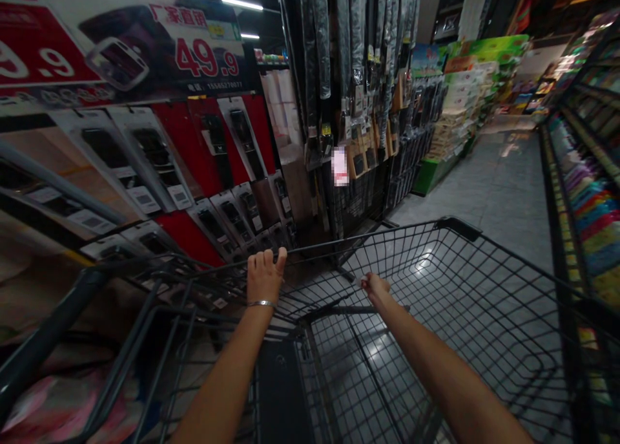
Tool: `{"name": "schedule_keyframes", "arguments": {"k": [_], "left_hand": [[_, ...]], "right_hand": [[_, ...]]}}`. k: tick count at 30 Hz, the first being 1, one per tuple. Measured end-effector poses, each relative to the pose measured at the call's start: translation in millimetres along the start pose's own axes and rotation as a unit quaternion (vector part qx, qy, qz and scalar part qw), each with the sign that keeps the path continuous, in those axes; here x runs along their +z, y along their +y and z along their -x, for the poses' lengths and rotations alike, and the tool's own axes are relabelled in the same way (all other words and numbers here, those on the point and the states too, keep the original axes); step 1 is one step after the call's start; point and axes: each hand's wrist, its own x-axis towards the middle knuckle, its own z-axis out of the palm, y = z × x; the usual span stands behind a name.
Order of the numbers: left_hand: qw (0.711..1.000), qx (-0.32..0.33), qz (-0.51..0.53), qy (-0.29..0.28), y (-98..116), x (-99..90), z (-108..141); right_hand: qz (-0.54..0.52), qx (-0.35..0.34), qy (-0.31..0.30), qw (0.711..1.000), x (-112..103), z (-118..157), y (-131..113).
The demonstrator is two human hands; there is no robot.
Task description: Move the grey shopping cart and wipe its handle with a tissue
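Observation:
A dark wire shopping cart (450, 315) spreads out in front of me. My left hand (264, 273), with a silver bracelet at the wrist, has its fingers hooked over the top rim on the cart's left side. Over the basket, apart from that rim, my right hand (375, 287) is closed with its fingers pinched together. A small pale spot shows at those fingertips, too small to name. Through the wire mesh I see the shiny floor.
Packaged belts (242, 130) hang on a red display at the left, under a price sign (203, 50). Long wrapped belts (358, 50) hang ahead. Stacked packs (458, 108) line the aisle (508, 166), and shelves of colourful goods (593, 205) run along the right.

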Motion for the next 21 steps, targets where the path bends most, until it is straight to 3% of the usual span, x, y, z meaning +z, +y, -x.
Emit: {"name": "schedule_keyframes", "arguments": {"k": [10, 15, 18, 21], "left_hand": [[0.999, -0.006, -0.002, 0.033, 3, 0.0, 1], [0.999, -0.006, 0.036, 0.033, 3, -2.9, 2], [0.999, -0.001, 0.038, 0.021, 3, -6.3, 4], [0.999, -0.007, 0.026, 0.019, 6, -10.9, 7]], "right_hand": [[0.015, -0.030, -0.072, 0.997, 9, 35, -36], [0.051, -0.068, -0.163, 0.983, 6, 53, -52], [0.099, -0.083, -0.208, 0.970, -14, 62, -53], [0.169, -0.081, -0.202, 0.961, -58, 68, -46]]}}
